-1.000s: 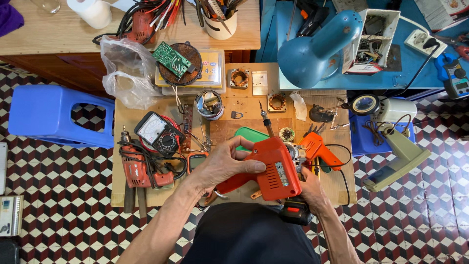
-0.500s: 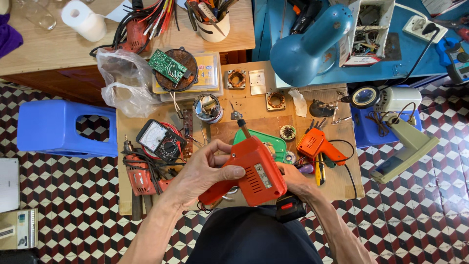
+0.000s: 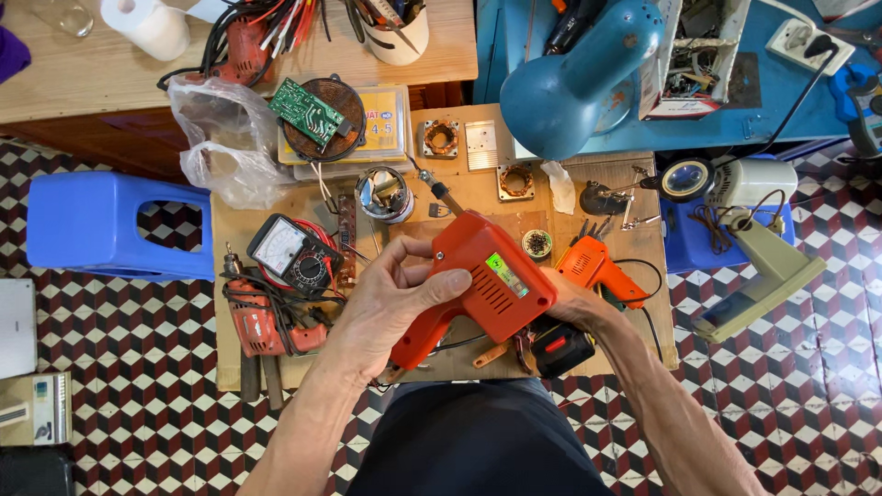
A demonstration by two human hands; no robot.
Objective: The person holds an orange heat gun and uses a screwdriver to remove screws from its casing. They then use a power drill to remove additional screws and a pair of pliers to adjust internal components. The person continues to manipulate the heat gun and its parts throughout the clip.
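Both hands hold orange solder gun above surface. Left hand fingers clamped on grip; right hand mostly hidden behind body, fingers can't tell. White cup w/ tools, cut off at top.

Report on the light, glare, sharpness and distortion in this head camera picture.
Head view: even, bright light with only soft shadows under the left hand and right hand; slight sheen on the orange soldering gun and a bright reflection in the shiny metal part; focus is sharp across the workbench; wide-angle lens bends the tiled floor towards the edges.
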